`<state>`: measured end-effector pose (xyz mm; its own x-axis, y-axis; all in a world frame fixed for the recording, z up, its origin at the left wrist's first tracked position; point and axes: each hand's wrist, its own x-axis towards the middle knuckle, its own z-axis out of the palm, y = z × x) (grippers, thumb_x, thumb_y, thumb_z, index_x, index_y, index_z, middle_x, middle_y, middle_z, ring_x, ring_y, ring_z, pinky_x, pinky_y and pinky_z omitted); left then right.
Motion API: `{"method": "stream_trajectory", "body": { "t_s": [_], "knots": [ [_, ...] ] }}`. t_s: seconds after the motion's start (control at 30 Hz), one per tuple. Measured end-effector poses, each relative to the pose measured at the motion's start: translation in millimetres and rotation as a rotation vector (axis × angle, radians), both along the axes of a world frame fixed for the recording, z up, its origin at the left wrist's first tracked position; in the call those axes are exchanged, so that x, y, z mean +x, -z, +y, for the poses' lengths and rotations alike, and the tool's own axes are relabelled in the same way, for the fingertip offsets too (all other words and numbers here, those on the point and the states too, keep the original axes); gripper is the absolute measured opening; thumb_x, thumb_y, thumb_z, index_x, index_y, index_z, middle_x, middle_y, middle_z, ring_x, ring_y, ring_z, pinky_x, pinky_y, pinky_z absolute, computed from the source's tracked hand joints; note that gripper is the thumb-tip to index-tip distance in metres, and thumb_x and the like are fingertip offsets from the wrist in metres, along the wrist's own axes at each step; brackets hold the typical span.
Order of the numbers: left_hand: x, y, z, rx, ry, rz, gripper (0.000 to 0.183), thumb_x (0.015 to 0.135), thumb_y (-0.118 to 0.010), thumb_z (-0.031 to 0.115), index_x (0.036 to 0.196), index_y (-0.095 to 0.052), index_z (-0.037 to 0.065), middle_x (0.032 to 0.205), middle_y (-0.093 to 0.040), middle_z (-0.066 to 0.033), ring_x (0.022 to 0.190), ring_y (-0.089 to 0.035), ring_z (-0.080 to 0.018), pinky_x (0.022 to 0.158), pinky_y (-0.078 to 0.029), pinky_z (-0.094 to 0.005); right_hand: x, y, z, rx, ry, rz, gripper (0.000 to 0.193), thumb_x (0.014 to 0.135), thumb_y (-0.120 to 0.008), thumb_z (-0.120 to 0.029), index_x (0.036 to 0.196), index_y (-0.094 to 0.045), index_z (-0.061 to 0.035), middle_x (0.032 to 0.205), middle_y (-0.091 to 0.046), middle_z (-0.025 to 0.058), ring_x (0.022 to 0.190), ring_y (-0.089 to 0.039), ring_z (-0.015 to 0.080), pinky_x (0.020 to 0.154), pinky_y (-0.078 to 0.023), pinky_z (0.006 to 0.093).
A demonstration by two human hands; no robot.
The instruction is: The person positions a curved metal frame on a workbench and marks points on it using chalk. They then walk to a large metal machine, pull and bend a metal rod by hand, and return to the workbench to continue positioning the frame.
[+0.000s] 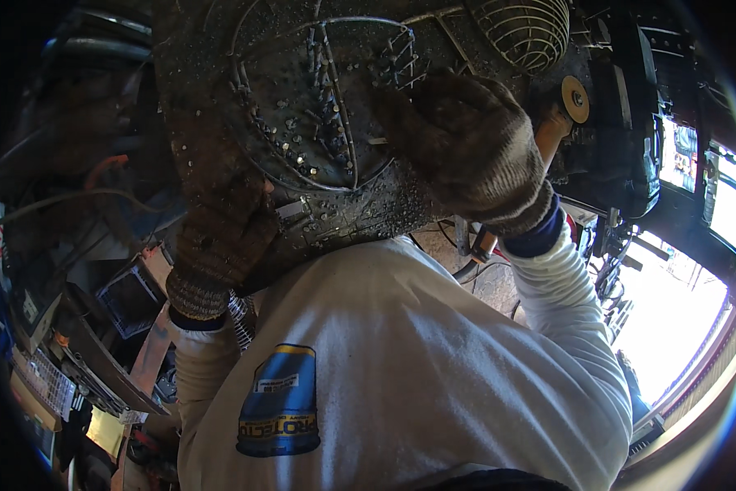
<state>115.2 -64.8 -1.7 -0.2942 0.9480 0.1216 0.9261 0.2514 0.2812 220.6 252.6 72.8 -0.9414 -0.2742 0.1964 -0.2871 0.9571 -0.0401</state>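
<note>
The gloved right hand (470, 147) is beside the wire frame (338, 106); the gloved left hand (225, 233) is near the table's (189, 90) edge.

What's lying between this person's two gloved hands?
In the head view, part of a round wire frame and scattered small shiny bits lie on the dark work surface between the left hand and right hand.

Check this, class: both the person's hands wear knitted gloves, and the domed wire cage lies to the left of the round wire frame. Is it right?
One part is wrong: in the head view, the domed wire cage lies to the right of the round wire frame. The left hand and right hand do wear knitted gloves.
</note>
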Motion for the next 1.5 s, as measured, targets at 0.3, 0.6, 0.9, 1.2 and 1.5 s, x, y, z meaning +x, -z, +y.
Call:
{"method": "stream_trajectory", "body": {
  "t_s": [0.3,0.6,0.9,1.2,1.5],
  "knots": [
    [-7,7,-2,-0.048,0.077,0.099,0.024,0.076,-0.072,0.02,0.1,-0.074,0.02,0.133,-0.063,-0.0069,0.113,-0.064,-0.0315,0.087,-0.058,-0.0438,8,10,-6,0.018,-0.108,0.19,0.039,0.076,-0.076,-0.008,0.115,-0.071,-0.0065,0.094,-0.075,0.0045,0.087,-0.071,0.0218,0.072,-0.06,0.0348],
    [-1,4,-2,-0.137,0.048,0.28,0.028,0.078,-0.07,0.022,0.107,-0.073,0.02,0.134,-0.063,-0.0073,0.114,-0.065,-0.0321,0.089,-0.057,-0.0436,7,10,-19,-0.012,-0.065,0.131,0.037,0.078,-0.073,-0.007,0.115,-0.071,-0.0114,0.105,-0.076,0.001,0.094,-0.071,0.0214,0.08,-0.059,0.0363],
    [-4,1,0,-0.078,0.078,0.168,0.029,0.08,-0.069,0.021,0.108,-0.072,0.02,0.133,-0.064,-0.0071,0.11,-0.066,-0.0329,0.084,-0.059,-0.0415,12,6,-23,0.104,-0.011,0.197,0.035,0.08,-0.073,-0.014,0.115,-0.072,-0.0171,0.099,-0.073,-0.0005,0.096,-0.07,0.0207,0.089,-0.057,0.0387],
    [-6,3,-1,-0.059,0.12,0.111,0.029,0.079,-0.067,0.007,0.108,-0.067,0.007,0.122,-0.064,-0.0158,0.116,-0.064,-0.034,0.094,-0.055,-0.045,50,4,-28,-0.088,0.157,0.246,0.04,0.076,-0.077,-0.007,0.115,-0.072,-0.0115,0.097,-0.075,0.0032,0.081,-0.071,0.0204,0.065,-0.059,0.0345],
    [-5,15,4,-0.245,-0.309,-0.426,0.051,0.086,-0.076,0.039,0.129,-0.065,0.014,0.132,-0.064,-0.0125,0.106,-0.069,-0.0317,0.089,-0.057,-0.0414,77,57,-40,-0.269,0.186,0.118,0.058,0.068,-0.077,-0.011,0.125,-0.068,-0.0069,0.101,-0.072,0.008,0.08,-0.07,0.0266,0.067,-0.057,0.0389]
  ]
}}
